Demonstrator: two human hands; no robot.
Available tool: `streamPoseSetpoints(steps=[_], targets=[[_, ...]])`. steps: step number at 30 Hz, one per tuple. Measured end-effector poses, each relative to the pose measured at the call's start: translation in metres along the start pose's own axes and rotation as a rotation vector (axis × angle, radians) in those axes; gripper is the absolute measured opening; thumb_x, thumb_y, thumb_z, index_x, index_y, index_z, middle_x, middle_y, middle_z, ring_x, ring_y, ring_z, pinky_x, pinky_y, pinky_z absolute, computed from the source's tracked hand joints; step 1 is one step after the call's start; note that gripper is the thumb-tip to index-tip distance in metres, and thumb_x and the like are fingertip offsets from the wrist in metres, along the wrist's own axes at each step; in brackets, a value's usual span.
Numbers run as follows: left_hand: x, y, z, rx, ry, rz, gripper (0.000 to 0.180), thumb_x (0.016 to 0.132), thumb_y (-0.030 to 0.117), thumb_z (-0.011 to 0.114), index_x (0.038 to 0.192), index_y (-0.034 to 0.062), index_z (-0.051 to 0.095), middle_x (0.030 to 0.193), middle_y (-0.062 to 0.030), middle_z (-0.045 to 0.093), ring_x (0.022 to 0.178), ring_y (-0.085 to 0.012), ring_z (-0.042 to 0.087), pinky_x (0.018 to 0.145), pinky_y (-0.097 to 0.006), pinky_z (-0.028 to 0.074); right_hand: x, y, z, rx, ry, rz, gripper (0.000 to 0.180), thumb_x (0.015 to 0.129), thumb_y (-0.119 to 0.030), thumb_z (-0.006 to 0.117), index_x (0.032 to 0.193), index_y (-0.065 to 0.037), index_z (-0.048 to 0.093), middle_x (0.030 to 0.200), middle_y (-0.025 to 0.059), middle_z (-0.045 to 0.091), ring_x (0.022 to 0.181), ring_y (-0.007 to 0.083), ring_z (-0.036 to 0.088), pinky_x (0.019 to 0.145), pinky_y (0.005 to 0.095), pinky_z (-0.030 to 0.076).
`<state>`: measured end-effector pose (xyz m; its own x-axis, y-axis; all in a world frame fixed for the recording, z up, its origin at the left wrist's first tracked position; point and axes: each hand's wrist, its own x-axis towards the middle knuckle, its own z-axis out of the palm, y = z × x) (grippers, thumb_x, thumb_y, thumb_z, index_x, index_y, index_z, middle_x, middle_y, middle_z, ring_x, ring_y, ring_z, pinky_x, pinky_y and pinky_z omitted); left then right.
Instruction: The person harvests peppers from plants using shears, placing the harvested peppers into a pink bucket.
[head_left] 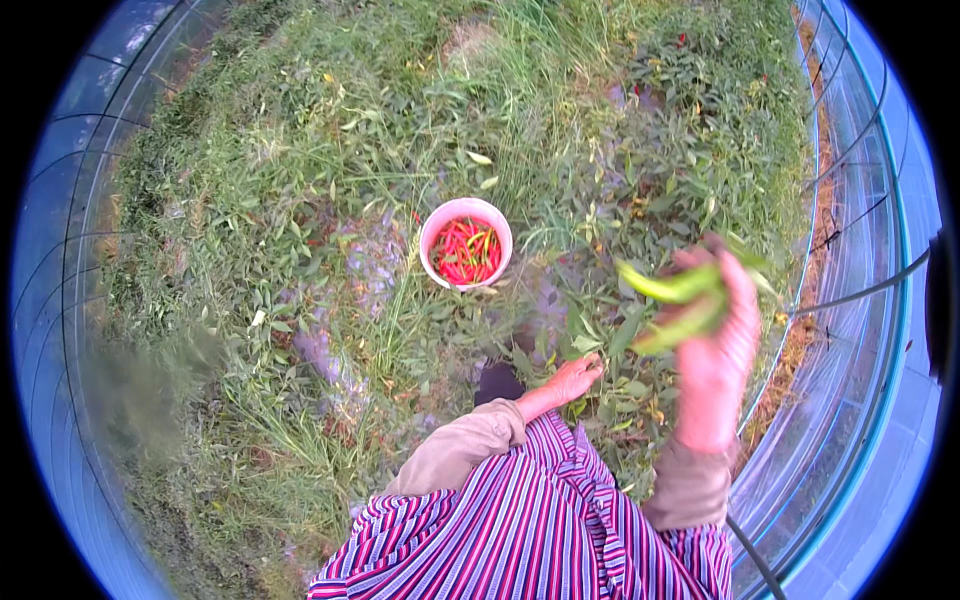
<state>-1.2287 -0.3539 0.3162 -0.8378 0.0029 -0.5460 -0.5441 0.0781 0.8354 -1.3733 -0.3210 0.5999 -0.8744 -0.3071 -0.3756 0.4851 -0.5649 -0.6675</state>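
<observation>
My right hand (718,345), raised and blurred by motion, is closed round several green chili peppers (675,287). Their pale green tips stick out to the left of the fingers. Lower and to the left, my left hand (575,380) reaches in among the leaves of a pepper plant (625,385). Its fingertips are pressed together at the leaves, and what they grip is hidden. Ahead of my left hand stands a pinkish-white bucket (428,232) holding many red chili peppers (462,255) with a few green ones on top.
Tangled pepper plants and tall grass (530,60) cover the ground around the bucket. Purplish ground sheeting (330,360) shows through in patches. On the right runs a clear plastic tunnel wall (850,300) with thin curved hoops, and straw (790,370) lies along its foot.
</observation>
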Motion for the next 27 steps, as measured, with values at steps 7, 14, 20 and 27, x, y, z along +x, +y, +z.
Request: streamPoseSetpoints(steps=[7, 14, 20, 27], targets=[[0.013, -0.041, 0.01, -0.1, 0.203, 0.173, 0.037, 0.086, 0.029, 0.049, 0.11, 0.0028, 0.059, 0.099, -0.0207, 0.064, 0.095, -0.0324, 0.06, 0.089, -0.039, 0.044, 0.076, 0.164, -0.045, -0.875, 0.081, 0.09, 0.047, 0.081, -0.02, 0.07, 0.118, 0.004, 0.051, 0.107, 0.009, 0.061, 0.096, 0.0152, 0.055, 0.084, 0.0291, 0.044], [0.015, -0.031, -0.045, -0.393, 0.165, -0.026, 0.025, 0.09, 0.018, 0.047, 0.096, 0.0012, 0.065, 0.094, -0.01, 0.066, 0.095, -0.0199, 0.057, 0.087, -0.036, 0.046, 0.044, 0.039, -0.213, -0.705, 0.376, -0.026, 0.025, 0.085, -0.015, 0.059, 0.105, 0.0, 0.06, 0.094, 0.0059, 0.066, 0.087, 0.0132, 0.062, 0.069, 0.0254, 0.046], [0.041, 0.003, -0.107, -0.601, 0.129, -0.144, 0.025, 0.091, 0.027, 0.046, 0.094, 0.0068, 0.059, 0.098, -0.0123, 0.066, 0.095, -0.0223, 0.058, 0.084, -0.04, 0.045, -0.061, 0.035, -0.383, -0.502, 0.845, 0.154, 0.022, 0.087, -0.017, 0.054, 0.103, -0.003, 0.059, 0.093, 0.0089, 0.067, 0.081, 0.0168, 0.066, 0.066, 0.0268, 0.046], [0.06, -0.001, -0.186, -0.549, 0.279, -0.383, 0.026, 0.09, 0.027, 0.043, 0.096, 0.0067, 0.058, 0.105, -0.0129, 0.063, 0.102, -0.0278, 0.058, 0.083, -0.043, 0.047, -0.13, 0.146, -0.444, -0.389, 0.963, 0.497, 0.018, 0.089, -0.016, 0.053, 0.097, -0.002, 0.058, 0.088, 0.0087, 0.067, 0.073, 0.0166, 0.065, 0.062, 0.0268, 0.047]])
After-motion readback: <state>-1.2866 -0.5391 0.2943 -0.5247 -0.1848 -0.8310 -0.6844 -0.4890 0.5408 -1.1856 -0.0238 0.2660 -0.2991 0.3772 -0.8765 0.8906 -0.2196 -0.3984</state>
